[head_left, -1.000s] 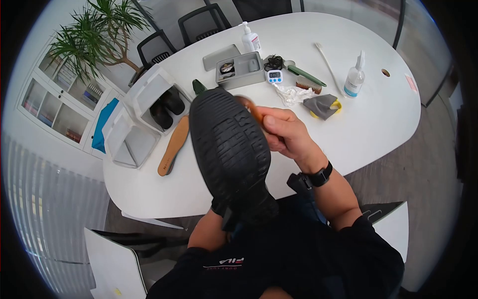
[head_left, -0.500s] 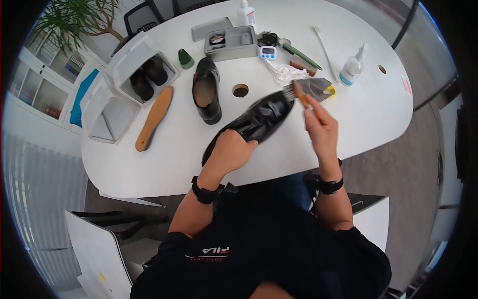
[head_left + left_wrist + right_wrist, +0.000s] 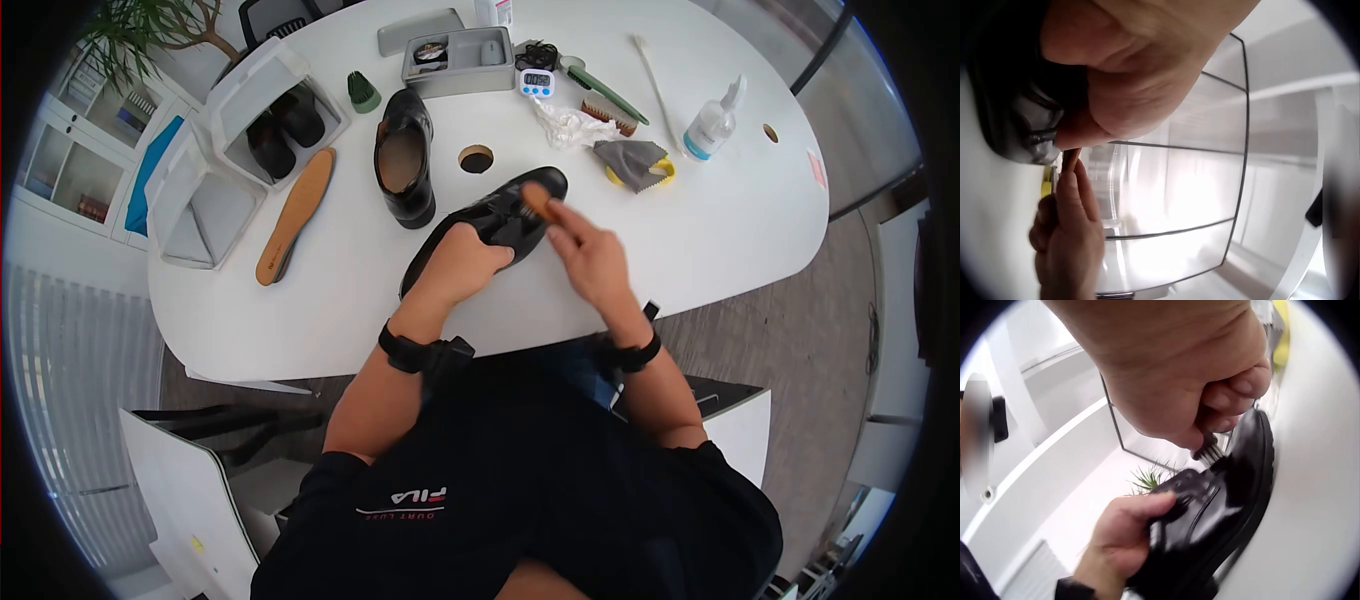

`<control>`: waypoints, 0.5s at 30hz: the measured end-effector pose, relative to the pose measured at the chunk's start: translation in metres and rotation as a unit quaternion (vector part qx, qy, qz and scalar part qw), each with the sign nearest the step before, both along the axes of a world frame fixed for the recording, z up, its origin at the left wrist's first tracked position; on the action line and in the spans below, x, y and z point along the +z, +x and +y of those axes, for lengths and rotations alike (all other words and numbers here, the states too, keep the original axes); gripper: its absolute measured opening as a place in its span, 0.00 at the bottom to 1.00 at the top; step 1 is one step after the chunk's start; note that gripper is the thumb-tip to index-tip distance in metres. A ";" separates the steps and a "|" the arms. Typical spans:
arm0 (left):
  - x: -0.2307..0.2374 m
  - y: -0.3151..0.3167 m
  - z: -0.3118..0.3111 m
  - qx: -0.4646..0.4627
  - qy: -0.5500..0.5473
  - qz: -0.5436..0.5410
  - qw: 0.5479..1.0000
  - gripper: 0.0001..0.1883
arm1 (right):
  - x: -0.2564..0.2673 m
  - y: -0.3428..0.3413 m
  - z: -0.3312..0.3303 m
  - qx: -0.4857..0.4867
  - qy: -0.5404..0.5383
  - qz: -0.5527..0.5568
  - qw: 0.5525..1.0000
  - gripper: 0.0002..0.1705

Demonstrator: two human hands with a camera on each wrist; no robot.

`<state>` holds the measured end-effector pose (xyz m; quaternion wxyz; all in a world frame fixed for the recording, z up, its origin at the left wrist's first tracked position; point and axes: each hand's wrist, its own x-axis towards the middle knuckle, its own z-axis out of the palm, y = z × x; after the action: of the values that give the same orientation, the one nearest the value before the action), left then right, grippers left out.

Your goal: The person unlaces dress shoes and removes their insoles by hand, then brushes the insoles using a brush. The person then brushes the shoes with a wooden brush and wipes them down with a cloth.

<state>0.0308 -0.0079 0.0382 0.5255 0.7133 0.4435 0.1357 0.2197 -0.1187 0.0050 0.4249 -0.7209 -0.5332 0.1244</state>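
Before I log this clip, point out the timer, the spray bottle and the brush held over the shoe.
Timer (image 3: pixel 537 78): head view, on its display.
Spray bottle (image 3: pixel 707 130): head view, on its clear body.
Held brush (image 3: pixel 537 198): head view, on its brown back.

Glossy black leather shoe (image 3: pixel 540 190) with pale highlights, beneath a small brush with an orange-brown rounded handle (image 3: pixel 538 199) and pale bristles. A second black leather shoe (image 3: pixel 422 180) has a brownish lining. The smooth tabletop (image 3: pixel 700 240) is plain white. A long, flat insole (image 3: pixel 300 212) is tan with dark lettering and a dark underside. The small boxy timer (image 3: pixel 537 84) is white with blue buttons; the zigzag-edged cloth (image 3: pixel 628 160) is grey, beside yellow. The short-sleeved shirt (image 3: pixel 560 470) is black with white and red lettering.
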 end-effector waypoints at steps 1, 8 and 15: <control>0.005 0.002 0.001 0.001 0.001 -0.001 1.000 0.19 | -0.003 -0.006 -0.001 0.046 0.055 0.046 0.996 0.25; 0.007 0.002 0.009 0.212 -0.418 -0.381 0.797 0.17 | 0.025 -0.004 -0.002 -0.018 -0.127 0.039 0.991 0.23; 0.014 -0.003 0.022 0.274 -0.419 -0.349 0.792 0.17 | 0.011 -0.008 -0.014 0.085 -0.078 0.038 0.993 0.21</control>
<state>0.0278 0.0146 0.0520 0.8328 0.1764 0.4197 0.3149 0.2119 -0.1332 0.0156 0.3748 -0.6987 -0.5647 0.2289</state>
